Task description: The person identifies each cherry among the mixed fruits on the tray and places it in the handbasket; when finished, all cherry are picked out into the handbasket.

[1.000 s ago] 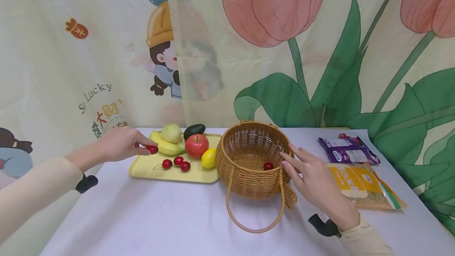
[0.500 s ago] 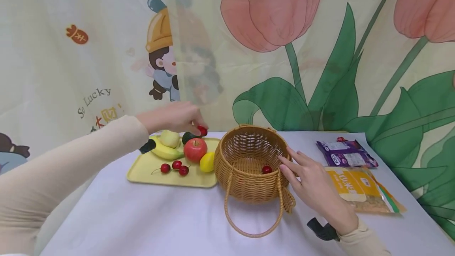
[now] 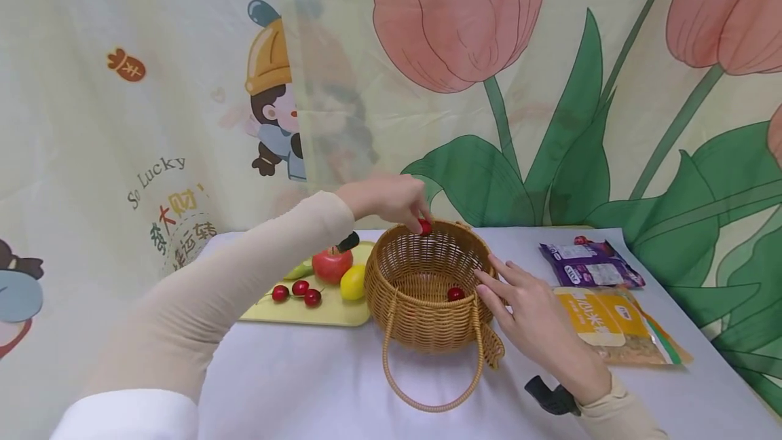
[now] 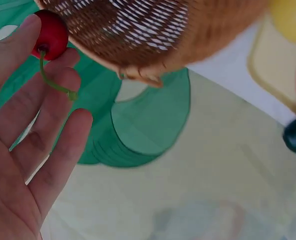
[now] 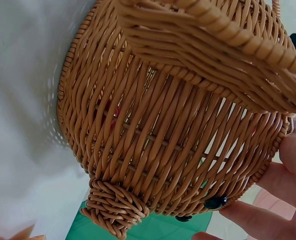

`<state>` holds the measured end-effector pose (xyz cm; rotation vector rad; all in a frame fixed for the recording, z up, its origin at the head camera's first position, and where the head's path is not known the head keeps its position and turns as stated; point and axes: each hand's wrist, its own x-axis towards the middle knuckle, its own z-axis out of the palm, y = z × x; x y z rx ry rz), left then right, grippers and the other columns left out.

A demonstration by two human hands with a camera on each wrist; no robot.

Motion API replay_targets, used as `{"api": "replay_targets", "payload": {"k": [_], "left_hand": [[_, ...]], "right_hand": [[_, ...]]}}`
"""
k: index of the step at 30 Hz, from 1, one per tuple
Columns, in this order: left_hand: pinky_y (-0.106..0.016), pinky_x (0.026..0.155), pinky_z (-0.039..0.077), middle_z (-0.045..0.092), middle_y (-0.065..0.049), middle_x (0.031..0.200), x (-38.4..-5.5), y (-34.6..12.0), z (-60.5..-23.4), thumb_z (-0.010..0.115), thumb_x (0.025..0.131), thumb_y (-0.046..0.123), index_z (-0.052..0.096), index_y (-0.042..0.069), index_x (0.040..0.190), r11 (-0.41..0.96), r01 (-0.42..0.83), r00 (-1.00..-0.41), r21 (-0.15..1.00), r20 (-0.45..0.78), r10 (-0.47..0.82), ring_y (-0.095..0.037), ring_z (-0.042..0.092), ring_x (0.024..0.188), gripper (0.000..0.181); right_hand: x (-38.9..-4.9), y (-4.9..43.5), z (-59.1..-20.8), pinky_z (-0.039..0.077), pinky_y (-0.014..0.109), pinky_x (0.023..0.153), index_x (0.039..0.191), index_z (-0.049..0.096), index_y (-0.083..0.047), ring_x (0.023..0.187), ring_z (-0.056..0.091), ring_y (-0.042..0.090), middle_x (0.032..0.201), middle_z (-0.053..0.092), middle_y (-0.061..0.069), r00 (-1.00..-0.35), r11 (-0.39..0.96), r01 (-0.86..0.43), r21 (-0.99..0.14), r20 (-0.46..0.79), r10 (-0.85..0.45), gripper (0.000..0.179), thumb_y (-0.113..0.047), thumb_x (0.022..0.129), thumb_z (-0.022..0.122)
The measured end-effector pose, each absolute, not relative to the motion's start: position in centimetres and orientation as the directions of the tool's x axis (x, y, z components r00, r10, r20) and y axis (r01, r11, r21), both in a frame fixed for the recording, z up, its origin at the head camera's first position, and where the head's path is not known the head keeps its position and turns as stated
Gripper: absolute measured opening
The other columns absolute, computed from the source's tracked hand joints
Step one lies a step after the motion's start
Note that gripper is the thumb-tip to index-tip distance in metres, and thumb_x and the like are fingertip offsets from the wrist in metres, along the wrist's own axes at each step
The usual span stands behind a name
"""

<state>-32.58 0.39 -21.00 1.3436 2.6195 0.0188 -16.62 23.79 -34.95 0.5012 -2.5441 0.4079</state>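
Observation:
In the head view my left hand [image 3: 394,197] is above the far rim of a wicker basket [image 3: 427,328], pinching a cherry [image 3: 424,227]. The left wrist view shows that cherry [image 4: 53,36] held by the thumb and fingers, its green stem hanging down. Another cherry [image 3: 455,294] lies inside the basket. My right hand [image 3: 537,321] rests its fingers against the basket's right rim; in the right wrist view the fingertips touch the woven edge. On a yellow tray [image 3: 348,318] to the left lie several cherries [image 3: 300,288], an apple [image 3: 332,267] and a lemon [image 3: 353,282].
My left forearm covers part of the tray. The basket's handle [image 3: 430,407] hangs down in front onto the white tabletop [image 3: 293,386]. To the right lie purple snack packets [image 3: 592,265] and a yellow food bag [image 3: 617,326]. A printed curtain [image 3: 342,32] hangs behind.
My left hand has carried the cherry rightward from the tray's left side to the basket's far rim. The right hand has stayed at the basket's right rim.

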Motion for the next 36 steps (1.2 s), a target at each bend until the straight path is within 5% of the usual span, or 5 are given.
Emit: {"api": "replay_targets", "payload": {"k": [13, 26, 36], "left_hand": [[-0.029, 0.092, 0.057, 0.077, 0.006, 0.116, -33.2, 5.4, -25.4, 0.076, 0.094, 0.028, 0.076, 0.023, 0.125, 0.601, 0.788, -0.574, 0.135, -0.194, 0.796, -0.009, 0.069, 0.106, 0.031], [-0.024, 0.089, 0.057, 0.079, 0.007, 0.114, -33.3, 6.8, -29.5, 0.078, 0.092, 0.026, 0.079, 0.023, 0.119, 0.496, 0.863, -0.48, 0.099, -0.148, 0.865, -0.008, 0.071, 0.104, 0.027], [-0.027, 0.094, 0.056, 0.078, 0.011, 0.116, -33.3, 6.7, -30.6, 0.077, 0.093, 0.029, 0.079, 0.028, 0.119, 0.492, 0.866, -0.477, 0.089, -0.147, 0.867, -0.006, 0.07, 0.109, 0.026]], "right_hand": [[-16.5, 23.8, -35.1, 0.052, 0.063, 0.096, 0.129, 0.073, -0.01, 0.123, 0.062, 0.051, 0.144, 0.06, 0.022, -0.793, 0.883, -0.432, -0.182, 0.544, -0.275, 0.032, -0.023, 0.1, 0.066], [-16.5, 23.7, -35.2, 0.052, 0.063, 0.097, 0.128, 0.073, -0.011, 0.123, 0.062, 0.051, 0.144, 0.06, 0.021, -0.79, 0.884, -0.432, -0.179, 0.549, -0.274, 0.031, -0.023, 0.1, 0.066], [-16.5, 23.8, -35.1, 0.052, 0.063, 0.097, 0.129, 0.072, -0.012, 0.124, 0.062, 0.051, 0.145, 0.06, 0.021, -0.797, 0.89, -0.422, -0.174, 0.538, -0.273, 0.032, -0.025, 0.102, 0.064]]}}
